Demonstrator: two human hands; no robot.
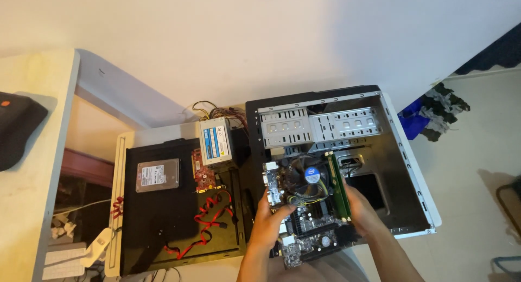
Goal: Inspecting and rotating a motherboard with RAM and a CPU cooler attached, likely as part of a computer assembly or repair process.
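Over open case | left hand, right hand | each grip clasping motherboard edges

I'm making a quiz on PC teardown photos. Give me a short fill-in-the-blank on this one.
1. Both hands, left hand and right hand, hold the ____ over the open case.
2. The cables lying on the black side panel are ____ in colour.
3. The hard drive lies to the ____ of the power supply in the picture.

Missing words: motherboard; red; left
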